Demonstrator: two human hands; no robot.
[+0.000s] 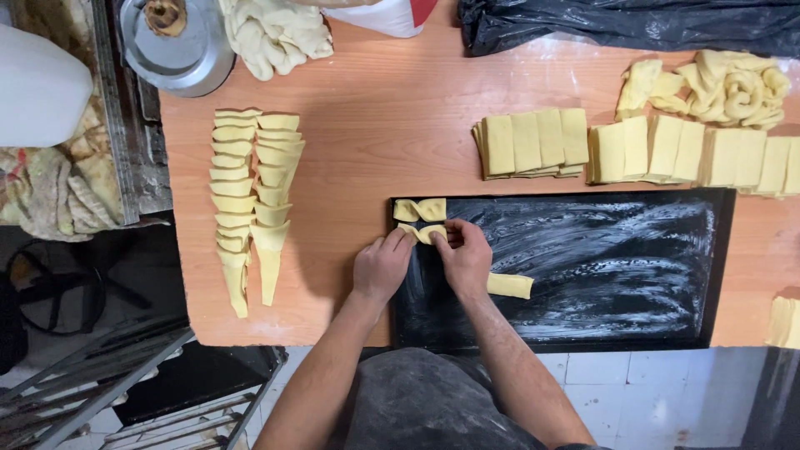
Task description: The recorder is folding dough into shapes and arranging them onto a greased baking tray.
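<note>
Wooden worktop [375, 125] seen from above, with tiled floor below its near edge. Near the front, a black baking tray [600, 258], streaked white with flour, probably to stop sticking. At the tray's upper left corner, a small yellow dough piece [422, 233] pinched at its middle into a bow shape, gripped from both sides: left hand [381, 267] closed on its left end, right hand [463, 257] closed on its right end, thumbs and fingertips meeting over the twist. Just above, touching the tray's top edge, a finished bow [419, 210] laid flat, apparently the start of a row. Beside the right wrist, a flat dough rectangle [509, 286] lying on the tray, within easy reach. Beyond the tray, stacks of cut dough rectangles [533, 143] in a line, and a heap of dough scraps [733, 83] at the far right. To the left, two columns of tapered dough strips [250, 192]. At the back, black plastic sheeting [633, 25] and a metal bowl [179, 50].
</note>
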